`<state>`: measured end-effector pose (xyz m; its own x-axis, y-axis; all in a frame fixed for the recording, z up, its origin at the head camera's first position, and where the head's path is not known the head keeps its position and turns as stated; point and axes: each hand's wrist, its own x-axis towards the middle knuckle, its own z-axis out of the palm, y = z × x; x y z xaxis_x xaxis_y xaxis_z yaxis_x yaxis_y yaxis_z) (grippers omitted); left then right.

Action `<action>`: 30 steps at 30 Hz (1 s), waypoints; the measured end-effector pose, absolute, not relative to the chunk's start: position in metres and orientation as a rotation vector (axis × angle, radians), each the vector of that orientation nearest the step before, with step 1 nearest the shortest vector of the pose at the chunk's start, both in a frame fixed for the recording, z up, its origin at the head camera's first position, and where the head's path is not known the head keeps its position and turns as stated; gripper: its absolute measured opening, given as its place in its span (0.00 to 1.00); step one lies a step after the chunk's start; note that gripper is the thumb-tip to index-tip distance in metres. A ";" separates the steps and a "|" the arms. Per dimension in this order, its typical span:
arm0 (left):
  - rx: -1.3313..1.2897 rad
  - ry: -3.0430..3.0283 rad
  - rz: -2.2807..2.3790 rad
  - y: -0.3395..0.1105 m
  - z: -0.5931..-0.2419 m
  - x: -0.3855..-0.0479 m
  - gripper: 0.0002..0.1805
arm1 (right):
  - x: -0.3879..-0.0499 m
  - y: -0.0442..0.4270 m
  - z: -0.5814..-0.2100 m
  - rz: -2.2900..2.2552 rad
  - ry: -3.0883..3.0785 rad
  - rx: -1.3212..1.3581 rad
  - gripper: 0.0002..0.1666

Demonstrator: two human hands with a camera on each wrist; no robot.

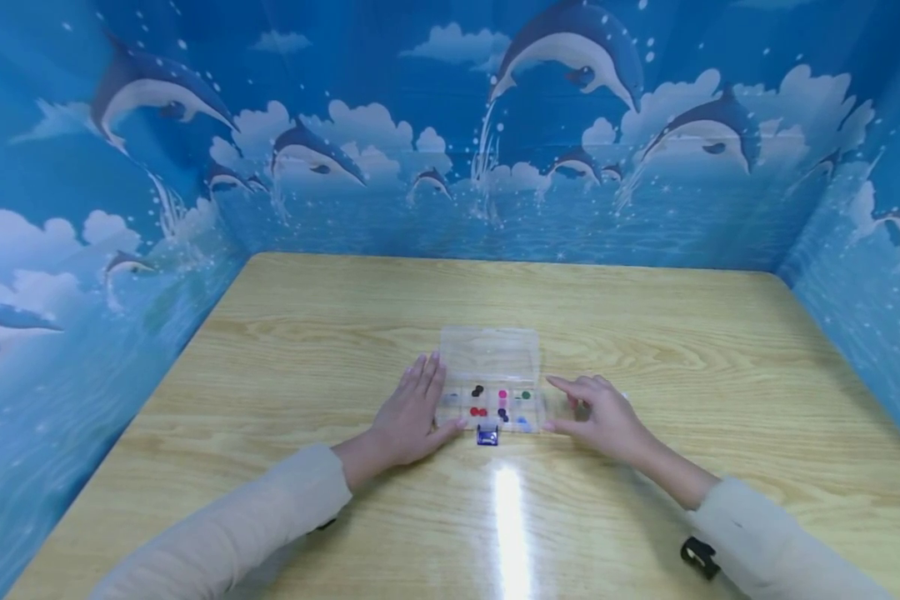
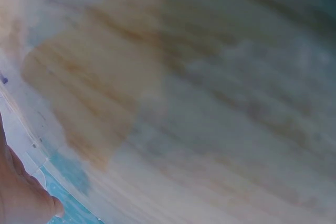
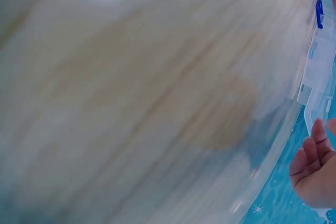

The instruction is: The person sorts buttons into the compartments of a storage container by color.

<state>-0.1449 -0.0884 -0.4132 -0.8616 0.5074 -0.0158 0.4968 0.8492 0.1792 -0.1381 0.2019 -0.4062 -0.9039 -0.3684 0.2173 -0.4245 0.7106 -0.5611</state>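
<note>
A clear plastic compartment box [image 1: 489, 358] lies with its lid raised at the back. In its compartments sit several small coloured pieces, among them red pieces [image 1: 478, 412], black pieces [image 1: 477, 391], a pink piece [image 1: 502, 394] and a green piece [image 1: 526, 396]. My left hand [image 1: 412, 417] lies along the box's left side, fingers straight, thumb by the front corner. Beside the right side is my right hand [image 1: 600, 421], its thumb and forefinger extended and apart, the other fingers loosely bent. Nothing shows in its grasp. At the front edge is a blue latch [image 1: 487, 435].
The box stands on a wood-grain table [image 1: 330, 317]. A dolphin-print curtain [image 1: 450, 208] encloses the back and sides. Small red and white bits, too blurred to name, lie on the table near the right hand in the right wrist view. A black strap [image 1: 699, 557] shows at the right sleeve.
</note>
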 end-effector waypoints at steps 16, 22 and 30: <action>0.798 2.959 0.239 -0.089 -0.416 -0.146 0.48 | -0.135 0.226 -0.406 0.983 -2.904 0.618 0.40; 0.803 2.965 0.252 -0.089 -0.416 -0.147 0.48 | -0.136 0.237 -0.405 0.956 -2.894 0.607 0.39; 0.815 2.968 0.225 -0.089 -0.418 -0.148 0.48 | -0.136 0.249 -0.406 0.921 -2.907 0.569 0.36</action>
<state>-0.1479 -0.0894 -0.4180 -0.8590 0.5118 -0.0145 0.5037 0.8499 0.1548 -0.1365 0.2486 -0.4055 -0.9321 -0.3317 0.1455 -0.3550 0.7568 -0.5489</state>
